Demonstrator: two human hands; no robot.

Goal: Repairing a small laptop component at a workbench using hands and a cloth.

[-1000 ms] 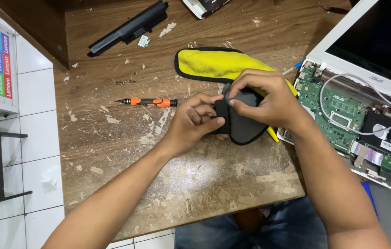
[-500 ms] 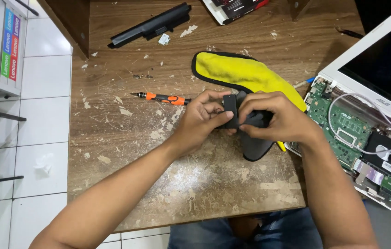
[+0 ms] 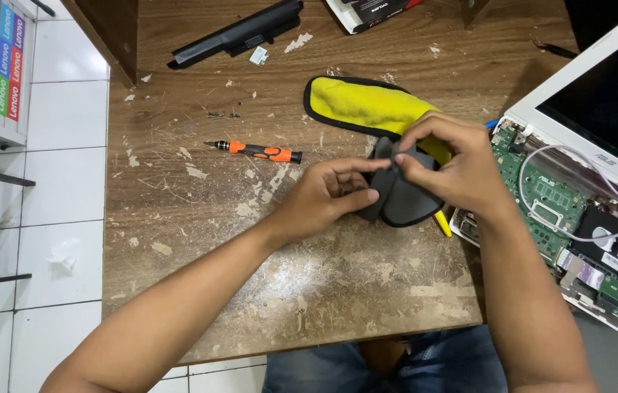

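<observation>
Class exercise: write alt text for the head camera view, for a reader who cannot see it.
Both hands pinch a folded grey-and-yellow cloth over a worn wooden table: left hand, right hand. An orange screwdriver and a long black battery lie beyond, and an opened white laptop shows its green circuit board.

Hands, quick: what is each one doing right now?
Left hand: closed on the grey end of the cloth, thumb and fingers pinching it.
Right hand: closed, pinching the same cloth from above.
</observation>
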